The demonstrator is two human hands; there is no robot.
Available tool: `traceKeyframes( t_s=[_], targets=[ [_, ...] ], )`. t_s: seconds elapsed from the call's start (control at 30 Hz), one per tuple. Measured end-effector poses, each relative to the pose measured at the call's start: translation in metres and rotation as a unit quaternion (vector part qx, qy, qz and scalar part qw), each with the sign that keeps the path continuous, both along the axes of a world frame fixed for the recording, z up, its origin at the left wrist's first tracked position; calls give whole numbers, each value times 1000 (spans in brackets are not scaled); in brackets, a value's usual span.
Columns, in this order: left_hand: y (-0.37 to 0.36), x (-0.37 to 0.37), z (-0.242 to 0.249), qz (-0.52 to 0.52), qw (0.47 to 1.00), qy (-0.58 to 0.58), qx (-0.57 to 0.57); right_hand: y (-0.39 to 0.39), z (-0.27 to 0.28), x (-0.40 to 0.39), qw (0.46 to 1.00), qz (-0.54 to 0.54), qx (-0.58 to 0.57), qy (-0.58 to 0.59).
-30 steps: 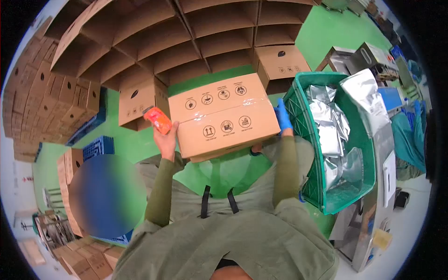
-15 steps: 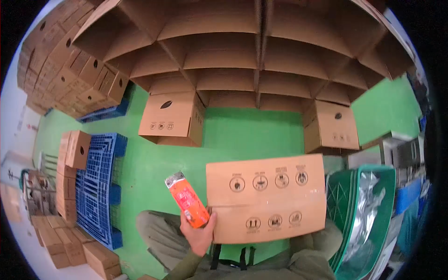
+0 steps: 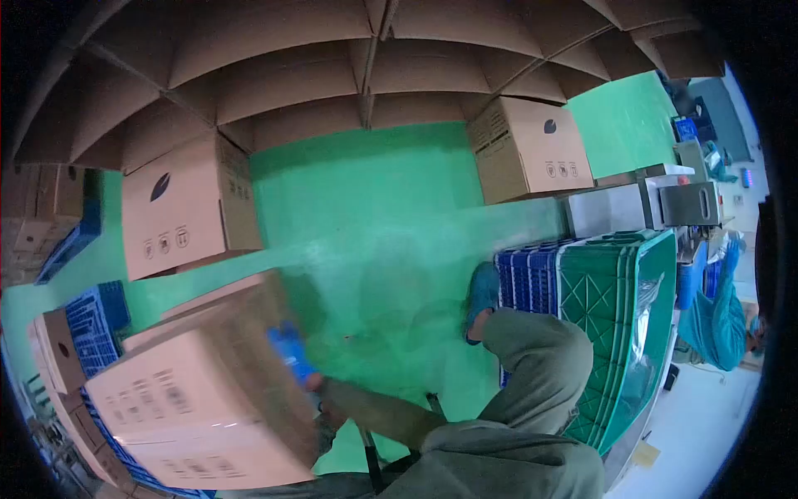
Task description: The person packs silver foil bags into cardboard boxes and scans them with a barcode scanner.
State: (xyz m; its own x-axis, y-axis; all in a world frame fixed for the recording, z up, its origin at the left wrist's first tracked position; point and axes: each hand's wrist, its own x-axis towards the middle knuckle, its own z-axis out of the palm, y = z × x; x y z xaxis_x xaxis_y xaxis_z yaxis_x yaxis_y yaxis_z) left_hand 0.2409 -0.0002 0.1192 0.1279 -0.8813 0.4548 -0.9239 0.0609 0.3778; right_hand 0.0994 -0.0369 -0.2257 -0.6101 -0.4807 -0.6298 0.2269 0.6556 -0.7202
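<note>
A closed, taped cardboard box (image 3: pixel 191 407) with printed handling symbols is tilted at the lower left, smeared by motion. My right hand (image 3: pixel 289 351), in a blue glove, is on its right-hand side; the fingers are blurred against the cardboard and seem to hold it. My left hand does not show, and the box covers much of the area on that side. No orange packet is visible now.
A large divided cardboard structure (image 3: pixel 366 112) spans the top, with printed boxes (image 3: pixel 170 208) (image 3: pixel 544 150) beneath it. Green crates (image 3: pixel 594 291) stand beside my right leg, a blue crate (image 3: pixel 528 279) behind them. Blue pallets (image 3: pixel 96 320) lie left; a person in teal (image 3: pixel 719 324) is far right.
The box has swung from the centre to the lower left and tilted. My gloved right hand has come into view; my bare left hand and its orange packet have gone. My view has turned right.
</note>
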Motion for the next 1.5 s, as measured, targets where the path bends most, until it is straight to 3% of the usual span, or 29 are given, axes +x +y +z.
traceKeyframes(
  t_s=[0.03,0.07,0.13,0.17,0.2,0.23,0.27,0.33,0.43,0.47,0.53,0.57,0.6,0.7,0.83,0.97,1.03,1.07,1.1,1.13,1.17,1.23,1.27,1.3,1.33,1.4,1.43,1.47,1.5],
  targets=[
    [-2,-4,-5,-3,1000,-3,4,-50,3,10,999,8,-26,-24],
    [-1,-6,-7,-1,1000,-2,21,-60,-5,3,990,82,-71,-94],
    [10,1,0,29,999,-12,41,-80,61,-57,931,225,-154,-243],
    [10,5,4,49,998,-17,36,-98,79,-82,945,226,-140,-192],
    [17,8,7,76,996,-20,33,-109,77,-93,982,73,-156,-77],
    [26,13,16,96,994,-26,37,-120,74,-105,983,-69,-161,57],
    [30,14,20,110,993,-24,40,-125,88,-141,951,-108,-194,215],
    [35,9,25,130,990,-8,52,-142,107,-183,928,-61,-187,317],
    [40,-9,38,195,976,35,96,-179,135,-226,955,145,-57,254],
    [41,-17,40,216,969,56,110,-185,108,-227,943,137,-80,292],
    [50,32,21,92,993,-66,25,-194,41,-222,915,128,-122,363],
    [53,46,15,31,991,-128,-17,-179,45,-219,911,109,-123,378],
    [58,59,8,15,997,-73,-26,-157,47,-216,906,90,-122,395],
    [63,55,16,136,987,-13,81,-55,93,-228,923,121,-97,353],
    [22,-6,-20,6,998,64,-4,89,139,-277,909,122,-72,391],
    [-14,-75,-54,-118,978,168,-34,191,193,-352,938,130,45,317],
    [-21,-106,-77,-175,955,236,-21,228,183,-381,943,111,78,303],
    [-27,-120,-92,-217,922,321,8,242,156,-400,940,98,90,315],
    [-30,-130,-110,-272,842,463,57,257,144,-413,936,85,103,325],
    [-29,-136,-132,-322,696,627,138,279,152,-420,930,108,123,330],
    [-25,-141,-148,-351,611,680,202,301,172,-428,922,130,137,338],
    [-18,-148,-190,-417,829,315,197,315,218,-444,915,146,127,355],
    [-6,-156,-194,-428,881,135,152,329,276,-436,914,142,103,366],
    [12,-155,-200,-417,898,73,116,345,330,-422,913,140,81,374],
    [30,-160,-195,-405,911,10,80,361,364,-410,906,63,-14,418],
    [52,-168,-190,-502,848,153,76,403,442,-384,825,4,-162,542],
    [73,-180,-159,-523,822,220,45,433,486,-372,766,-18,-266,585],
    [88,-189,-131,-541,793,279,17,465,523,-362,741,-7,-297,602],
    [72,-184,-165,-535,795,278,59,490,545,-355,785,15,-471,402]
  ],
)
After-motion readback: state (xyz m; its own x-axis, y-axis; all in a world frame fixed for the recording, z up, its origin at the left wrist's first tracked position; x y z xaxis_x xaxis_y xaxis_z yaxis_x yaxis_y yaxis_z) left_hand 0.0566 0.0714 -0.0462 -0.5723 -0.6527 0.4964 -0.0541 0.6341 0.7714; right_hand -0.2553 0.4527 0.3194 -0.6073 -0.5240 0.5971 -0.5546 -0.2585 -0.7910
